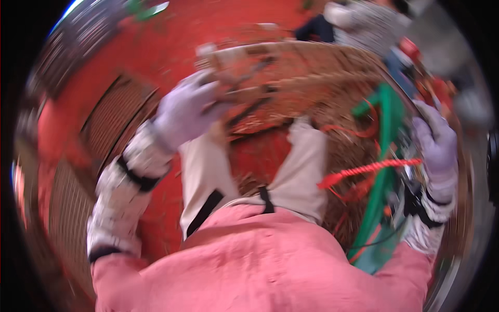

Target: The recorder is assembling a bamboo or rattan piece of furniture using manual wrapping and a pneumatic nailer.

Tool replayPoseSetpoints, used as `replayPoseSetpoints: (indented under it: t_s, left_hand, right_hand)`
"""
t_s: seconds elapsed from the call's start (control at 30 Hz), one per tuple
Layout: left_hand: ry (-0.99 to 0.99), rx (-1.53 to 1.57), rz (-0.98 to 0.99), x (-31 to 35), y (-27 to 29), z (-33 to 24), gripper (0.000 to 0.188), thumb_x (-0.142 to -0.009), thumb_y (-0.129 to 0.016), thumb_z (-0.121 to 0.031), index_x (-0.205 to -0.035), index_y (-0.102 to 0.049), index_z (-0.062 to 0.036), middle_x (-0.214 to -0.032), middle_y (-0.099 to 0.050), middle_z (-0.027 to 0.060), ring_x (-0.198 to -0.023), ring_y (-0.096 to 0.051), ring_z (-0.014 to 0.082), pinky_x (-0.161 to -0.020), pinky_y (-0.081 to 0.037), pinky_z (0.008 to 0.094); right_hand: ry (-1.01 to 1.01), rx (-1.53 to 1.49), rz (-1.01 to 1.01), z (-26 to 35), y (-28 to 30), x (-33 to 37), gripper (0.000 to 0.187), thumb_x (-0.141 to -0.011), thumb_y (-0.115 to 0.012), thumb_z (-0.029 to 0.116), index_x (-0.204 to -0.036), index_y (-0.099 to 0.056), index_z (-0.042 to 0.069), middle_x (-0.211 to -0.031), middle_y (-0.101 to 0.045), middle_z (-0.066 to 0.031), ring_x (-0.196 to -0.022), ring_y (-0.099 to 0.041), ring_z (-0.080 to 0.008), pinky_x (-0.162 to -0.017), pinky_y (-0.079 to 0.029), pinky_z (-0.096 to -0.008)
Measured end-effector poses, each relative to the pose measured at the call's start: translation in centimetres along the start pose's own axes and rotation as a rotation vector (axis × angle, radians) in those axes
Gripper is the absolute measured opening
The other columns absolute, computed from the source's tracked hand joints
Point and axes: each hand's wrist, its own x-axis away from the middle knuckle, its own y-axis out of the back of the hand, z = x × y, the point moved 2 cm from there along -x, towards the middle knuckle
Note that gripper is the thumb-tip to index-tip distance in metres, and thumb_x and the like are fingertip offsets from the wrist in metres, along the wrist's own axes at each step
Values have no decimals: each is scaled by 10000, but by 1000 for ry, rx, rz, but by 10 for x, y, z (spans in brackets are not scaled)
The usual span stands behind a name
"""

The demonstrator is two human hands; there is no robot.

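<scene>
A brown wooden-looking frame (301, 80) with crossbars spans the space in front of my legs, blurred by motion; red floor shows through its gaps. My left hand (189, 109), in a pale purple glove, has its fingers curled around the frame's left end. Off to the right, my right hand (436, 143), gloved alike, is closed along the far-right edge of the same frame, its fingertips partly hidden. A red twisted rope (371, 171) runs towards my right wrist. Beside that hand stands a green plastic piece (384, 132).
Brown ribbed panels (115, 119) lie on the red floor (171, 36) to the left. Loose brown fibres (345, 117) are scattered near my right leg. Another person (364, 26) is low down at the far right. Grey stacked items (86, 39) stand at the far left.
</scene>
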Motion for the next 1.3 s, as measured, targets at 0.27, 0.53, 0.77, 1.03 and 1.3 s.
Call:
replayPoseSetpoints:
  t_s: [0.27, 0.53, 0.77, 1.03, 1.3]
  left_hand:
    - [144, 406, -51, 18, -31, 36, 240, -816, -454, 57, -1049, -503, 29, -1159, -511, 157, -1169, -444, 304, -1006, -311, 397]
    - [183, 393, -280, 29, -47, 18, 172, -818, -448, -21, -985, -456, 21, -1104, -502, 173, -1174, -416, 348, -1016, -269, 465]
    - [274, 285, -448, 68, -56, 14, 311, -768, -612, -1, -1038, -464, -41, -1203, -446, 162, -1203, -400, 356, -999, -312, 448]
    - [203, -101, -464, 58, -43, -1, 504, -605, -814, -48, -1004, -507, -73, -1116, -506, 143, -1080, -518, 353, -891, -466, 441]
    - [152, 156, -416, 37, -30, 5, 427, -570, -810, -107, -919, -567, -76, -965, -558, 110, -973, -553, 305, -835, -477, 398]
  right_hand:
    - [-1174, -41, -556, -199, 88, 324, 188, -750, -561, 119, -908, -624, 38, -551, -521, -25, -412, -445, -115, -375, -335, -270]
    - [-1255, 753, 264, -265, 21, 550, 255, -789, -505, 275, -758, -643, 63, -786, -622, -200, -792, -616, -348, -698, -478, -480]
    - [-1293, 865, -95, -194, 36, 318, 392, -697, -658, 299, -982, -592, 39, -955, -608, -209, -949, -577, -352, -860, -451, -426]
    - [87, 29, -87, -58, -117, 33, 327, -738, -695, 146, -1036, -572, 92, -986, -591, -99, -790, -607, -245, -690, -498, -332]
    - [509, -386, 18, 73, -232, -16, 415, -718, -703, 63, -1110, -568, 79, -990, -598, -115, -821, -601, -297, -685, -483, -367]
